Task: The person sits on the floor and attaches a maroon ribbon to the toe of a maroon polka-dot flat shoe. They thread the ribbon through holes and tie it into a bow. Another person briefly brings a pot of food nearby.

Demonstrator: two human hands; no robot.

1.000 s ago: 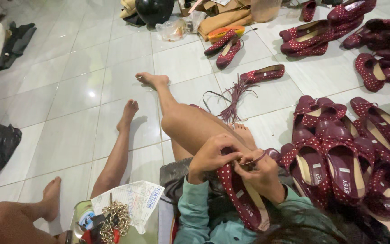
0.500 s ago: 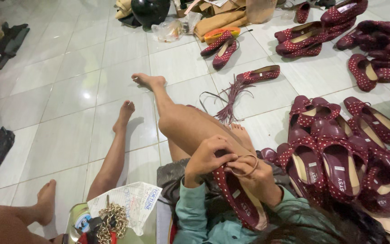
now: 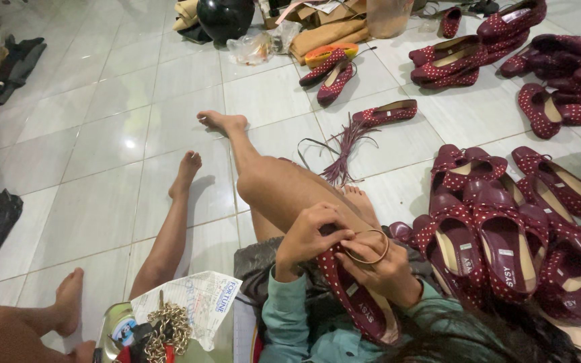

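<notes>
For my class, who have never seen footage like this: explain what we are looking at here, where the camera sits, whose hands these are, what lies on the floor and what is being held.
The camera is worn on a person's head and looks down at their lap as they sit on a tiled floor. The left hand and right hand are theirs. Together they hold a dark red shoe with white dots, and the fingers work a thin strap loop at its top. To the right lies a pile of matching shoes; more pairs lie farther off, with a bundle of loose straps. The bare legs at lower left appear to belong to another person.
</notes>
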